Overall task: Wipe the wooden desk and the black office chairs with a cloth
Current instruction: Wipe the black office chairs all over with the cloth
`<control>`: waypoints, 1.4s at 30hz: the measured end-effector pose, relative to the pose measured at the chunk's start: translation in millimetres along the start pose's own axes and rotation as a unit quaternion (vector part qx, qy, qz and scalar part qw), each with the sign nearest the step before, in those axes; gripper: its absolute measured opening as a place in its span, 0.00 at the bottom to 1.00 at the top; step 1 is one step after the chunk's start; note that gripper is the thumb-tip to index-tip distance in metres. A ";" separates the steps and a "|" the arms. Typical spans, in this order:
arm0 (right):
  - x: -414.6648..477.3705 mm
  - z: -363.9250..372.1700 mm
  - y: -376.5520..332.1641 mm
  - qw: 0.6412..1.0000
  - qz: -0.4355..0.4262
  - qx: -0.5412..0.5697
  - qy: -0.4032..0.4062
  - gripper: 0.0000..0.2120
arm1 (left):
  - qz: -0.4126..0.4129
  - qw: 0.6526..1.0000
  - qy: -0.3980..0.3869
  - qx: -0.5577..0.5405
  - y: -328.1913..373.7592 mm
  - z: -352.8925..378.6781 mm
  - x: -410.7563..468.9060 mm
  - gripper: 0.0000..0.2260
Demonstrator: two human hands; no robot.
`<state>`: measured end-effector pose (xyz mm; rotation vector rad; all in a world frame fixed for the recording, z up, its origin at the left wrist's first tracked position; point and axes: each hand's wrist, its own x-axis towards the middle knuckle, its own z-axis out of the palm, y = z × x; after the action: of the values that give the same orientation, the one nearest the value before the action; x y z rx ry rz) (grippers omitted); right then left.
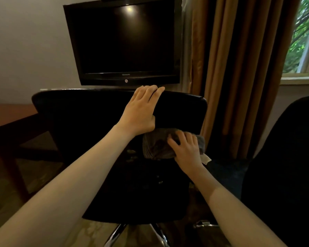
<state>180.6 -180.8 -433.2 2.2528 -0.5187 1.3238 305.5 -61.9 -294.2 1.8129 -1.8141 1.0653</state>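
We wipe the black chair (82,118) in the middle of the frame.
Low in the centre our right hand (185,148) presses the grey cloth (155,145) with spread fingers where seat meets back; above, our left hand (141,113) curls its fingers over the top edge. We judge this chair partly done; for the second chair (284,157), right, and the wooden surface (11,125), left, we cannot tell.

Chair (96,122) glossy black leather; cloth (157,147) grey ribbed fabric; chair base (114,234) shiny chrome.
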 end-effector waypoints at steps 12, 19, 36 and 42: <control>41.0 -62.7 14.9 0.948 0.153 0.264 -0.087 0.01 | 0.126 0.989 0.036 0.062 44.4 51.2 -65.6 0.25; 80.1 -114.7 36.8 0.903 0.126 0.386 -0.139 0.19 | 0.164 0.980 0.065 0.096 34.7 35.3 -24.4 0.21; 86.2 -63.2 51.2 0.967 0.158 0.127 -0.154 0.39 | 0.213 0.966 -0.077 0.124 51.6 102.6 -60.8 0.19; 87.8 -68.3 57.5 0.957 0.149 0.176 -0.177 0.40 | 0.246 0.933 -0.223 0.139 52.6 132.0 -111.7 0.14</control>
<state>142.0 -196.0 -315.1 2.8234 -0.8299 1.2263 300.4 -85.4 -473.3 1.9244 -2.6073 1.2003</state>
